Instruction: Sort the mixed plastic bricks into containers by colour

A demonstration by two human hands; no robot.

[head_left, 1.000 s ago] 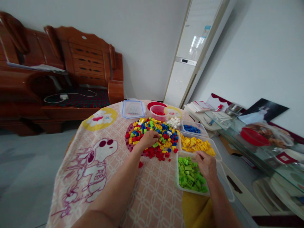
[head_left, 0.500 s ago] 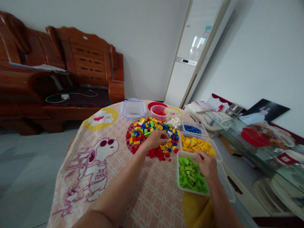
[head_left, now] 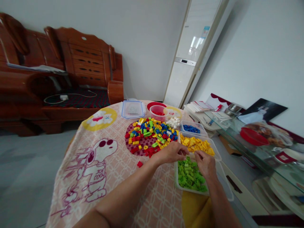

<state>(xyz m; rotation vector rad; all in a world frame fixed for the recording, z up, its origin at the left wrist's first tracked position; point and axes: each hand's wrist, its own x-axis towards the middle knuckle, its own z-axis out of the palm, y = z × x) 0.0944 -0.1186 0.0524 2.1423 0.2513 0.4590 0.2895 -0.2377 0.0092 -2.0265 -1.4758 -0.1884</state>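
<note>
Green bricks (head_left: 190,175) fill clear tub (head_left: 176,179) at right edge of desk (head_left: 114,177), close to you. Your left hand (head_left: 169,153) at tub's far left corner, fingers bunched tight; can't tell if brick inside. Your right hand (head_left: 206,164) over green bricks, fingers curled down, hold hidden. Mixed brick pile (head_left: 152,133) just behind, yellow bricks (head_left: 196,144) beside.

1. White walls (head_left: 147,38), pale grey floor (head_left: 23,164), soft even light.
2. Carved reddish wooden bench (head_left: 83,63) at left.
3. Tall white air conditioner (head_left: 182,79) in the corner.
4. Low glass-topped shelf (head_left: 237,133) along the right wall.
</note>
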